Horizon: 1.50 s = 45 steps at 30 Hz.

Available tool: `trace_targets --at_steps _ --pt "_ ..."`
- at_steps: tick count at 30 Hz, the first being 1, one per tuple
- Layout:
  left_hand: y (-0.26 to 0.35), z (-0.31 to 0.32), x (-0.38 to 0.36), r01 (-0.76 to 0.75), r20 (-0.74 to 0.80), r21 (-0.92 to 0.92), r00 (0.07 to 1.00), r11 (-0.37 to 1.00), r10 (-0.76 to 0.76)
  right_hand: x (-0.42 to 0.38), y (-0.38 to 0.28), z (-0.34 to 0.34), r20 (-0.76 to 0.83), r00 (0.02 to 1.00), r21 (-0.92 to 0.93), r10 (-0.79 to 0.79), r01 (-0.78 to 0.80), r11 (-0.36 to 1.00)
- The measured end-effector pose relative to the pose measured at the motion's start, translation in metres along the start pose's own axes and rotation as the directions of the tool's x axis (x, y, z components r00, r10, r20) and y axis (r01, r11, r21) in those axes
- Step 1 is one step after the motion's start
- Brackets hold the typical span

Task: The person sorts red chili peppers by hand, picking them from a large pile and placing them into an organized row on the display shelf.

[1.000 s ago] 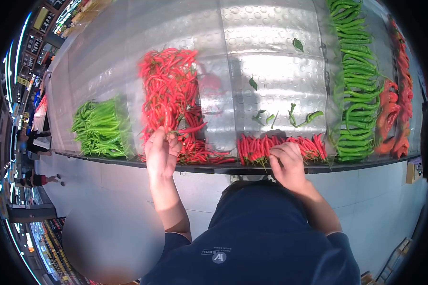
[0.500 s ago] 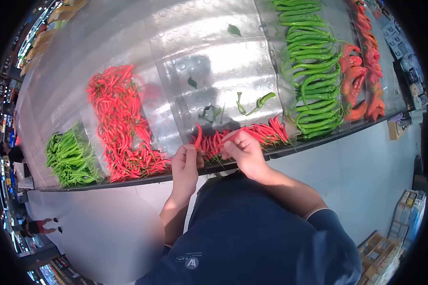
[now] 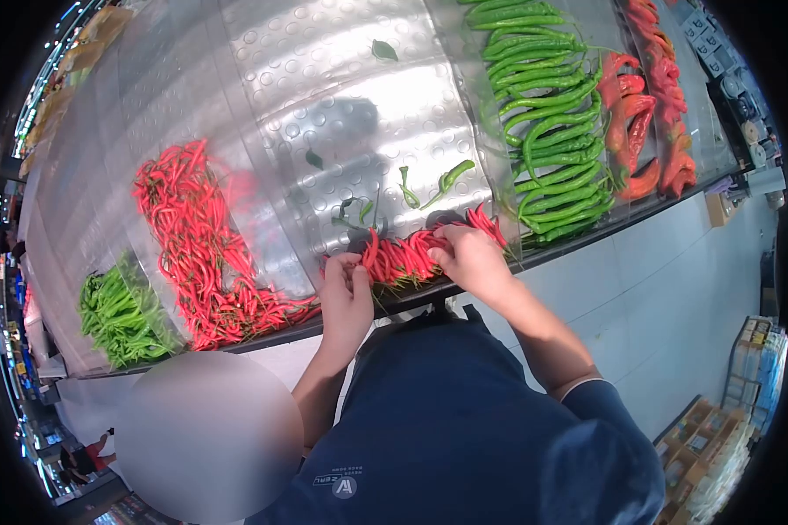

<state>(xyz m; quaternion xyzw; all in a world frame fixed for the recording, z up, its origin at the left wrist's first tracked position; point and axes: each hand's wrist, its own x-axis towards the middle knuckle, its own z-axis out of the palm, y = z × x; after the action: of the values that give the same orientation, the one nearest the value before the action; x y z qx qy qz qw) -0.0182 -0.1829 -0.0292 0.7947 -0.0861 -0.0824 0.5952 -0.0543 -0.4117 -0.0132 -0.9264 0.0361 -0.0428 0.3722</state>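
Observation:
A row of red chilies [image 3: 403, 259] lies along the front edge of the metal display shelf [image 3: 324, 52], their green stems toward me. At the row's left end is my left hand [image 3: 347, 293], its fingers bent and closed close to a red chili; whether it grips one is hard to make out. My right hand [image 3: 473, 260] rests over the right part of the row, fingers curled down onto red chilies, its fingertips partly hidden. Just behind the row lie two green peppers [image 3: 449, 181] and some small green scraps.
Left of the hands is a large heap of small red chilies [image 3: 197, 245], then a pile of green chilies [image 3: 123, 315]. Long green peppers [image 3: 556, 131] and large red peppers [image 3: 630, 131] lie to the right. Boxes [image 3: 705, 446] stand on the floor; a person [image 3: 87, 459] is far left.
The view has shifted. My right hand has gone from a pinch near the row's middle to lie over its right part; the chili upright by my left hand now lies in the row.

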Motion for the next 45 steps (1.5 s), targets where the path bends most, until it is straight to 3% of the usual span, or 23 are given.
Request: trace_targets --at_steps 4,6,7,8,10,13,17,21,24,26,28,30,33,40,45 --pt "0.016 0.017 0.002 0.006 -0.045 0.153 0.999 0.988 0.001 -0.004 -0.007 0.006 0.031 0.994 -0.135 0.108 -0.103 0.985" --pt "0.024 0.020 0.005 -0.010 0.142 0.477 0.988 0.879 -0.067 -0.007 -0.006 0.008 -0.065 0.998 -0.194 -0.015 0.002 0.981" --pt "0.022 0.020 0.003 -0.128 0.188 0.522 0.982 0.843 0.032 -0.007 -0.005 0.008 -0.064 0.998 -0.193 -0.015 0.002 0.981" --pt "0.023 0.020 0.002 -0.126 0.187 0.523 0.982 0.843 0.031 -0.008 -0.003 0.008 -0.040 0.999 -0.206 -0.007 -0.001 0.978" --pt "0.025 0.018 -0.001 -0.260 0.164 0.556 0.965 0.789 0.203 -0.009 0.000 0.008 -0.014 1.000 -0.214 -0.007 0.004 0.977" --pt "0.026 0.004 -0.007 -0.234 0.111 0.452 0.972 0.861 0.206 -0.008 -0.006 0.008 -0.145 0.988 -0.169 -0.045 0.020 0.985" --pt "0.026 -0.032 -0.012 -0.286 0.007 0.406 0.951 0.868 0.310 -0.007 -0.007 0.014 -0.162 0.986 -0.144 -0.032 0.009 0.990" --pt "0.022 -0.081 -0.019 -0.113 -0.219 0.439 0.949 0.891 0.228 -0.011 -0.009 0.020 -0.252 0.964 -0.125 -0.084 0.054 0.991" --pt "-0.008 -0.129 -0.018 -0.046 -0.381 0.561 0.872 0.826 0.307 -0.013 -0.015 0.024 -0.299 0.945 -0.097 -0.133 0.108 0.989" --pt "-0.024 -0.163 -0.012 -0.033 -0.409 0.702 0.799 0.711 0.441 -0.014 -0.019 0.029 -0.330 0.928 -0.045 -0.173 0.167 0.985" --pt "-0.029 -0.189 -0.005 0.127 -0.458 0.749 0.809 0.650 0.369 -0.014 -0.029 0.032 -0.305 0.936 -0.037 -0.174 0.171 0.985" --pt "-0.038 -0.205 0.006 0.134 -0.410 0.833 0.801 0.537 0.437 -0.013 -0.035 0.038 -0.285 0.935 -0.023 -0.210 0.212 0.977" --pt "-0.050 -0.215 0.021 0.092 -0.347 0.866 0.818 0.491 0.459 -0.012 -0.046 0.046 -0.247 0.946 -0.003 -0.209 0.214 0.977" --pt "-0.057 -0.218 0.036 0.215 -0.463 0.793 0.821 0.571 0.334 -0.014 -0.065 0.060 -0.181 0.957 0.002 -0.227 0.231 0.973" --pt "-0.054 -0.231 0.041 0.190 -0.425 0.836 0.817 0.515 0.389 -0.013 -0.072 0.064 -0.196 0.955 -0.020 -0.224 0.224 0.974"
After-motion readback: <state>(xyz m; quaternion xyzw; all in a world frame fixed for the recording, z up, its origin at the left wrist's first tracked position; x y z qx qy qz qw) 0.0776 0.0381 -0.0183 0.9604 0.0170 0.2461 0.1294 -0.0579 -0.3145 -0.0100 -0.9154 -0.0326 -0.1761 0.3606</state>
